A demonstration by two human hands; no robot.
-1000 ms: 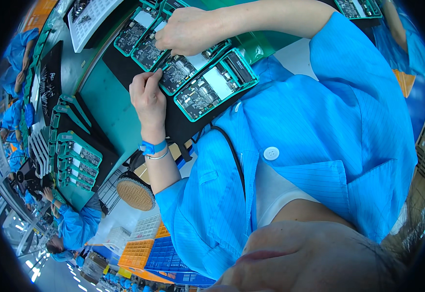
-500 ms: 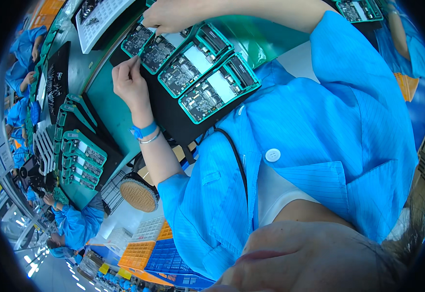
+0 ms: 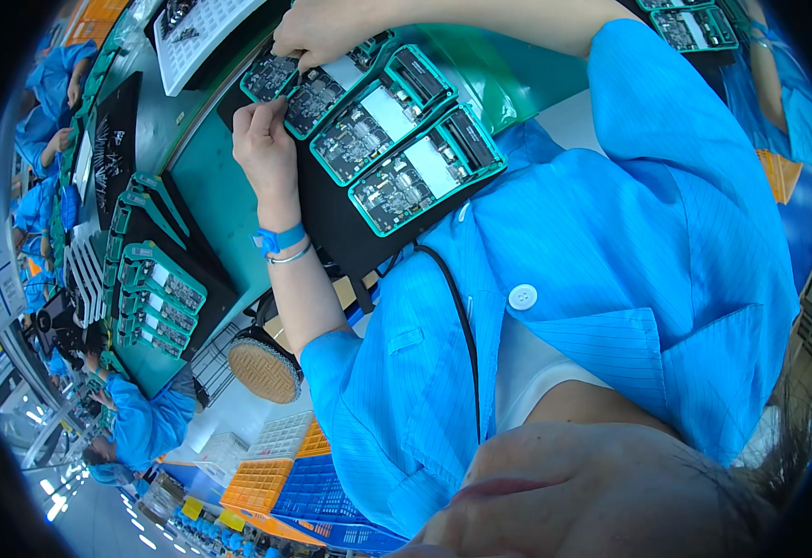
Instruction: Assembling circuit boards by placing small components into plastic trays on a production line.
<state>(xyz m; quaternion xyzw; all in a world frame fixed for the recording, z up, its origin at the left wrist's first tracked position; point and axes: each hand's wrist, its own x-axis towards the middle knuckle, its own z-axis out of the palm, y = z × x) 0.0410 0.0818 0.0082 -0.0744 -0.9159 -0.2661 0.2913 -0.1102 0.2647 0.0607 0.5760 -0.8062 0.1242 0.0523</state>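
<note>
Several green-framed housings with dark circuit boards inside lie in a slanted row on a black mat (image 3: 331,219). The nearest housing (image 3: 427,172) and the one behind it (image 3: 382,116) each show a pale rectangular block beside the board. My left hand (image 3: 266,153), with a blue wrist strap (image 3: 278,240), is closed in a pinch at the left end of a farther housing (image 3: 317,100). Over the far end of the row, my right hand (image 3: 317,33) also pinches, its fingertips close above a board. Whatever either pinch holds is too small or hidden to make out.
A white perforated tray (image 3: 203,37) stands at the far left. More green housings (image 3: 159,302) sit on the left bench, near white curved racks (image 3: 85,279). Clear green film (image 3: 480,79) lies right of the row. A round stool (image 3: 264,365) and orange crates (image 3: 262,485) are below.
My left hand has shifted right along the housings, its fingertips now closer to my right hand. The right hand stays over the far housings. The whole view has shifted slightly.
</note>
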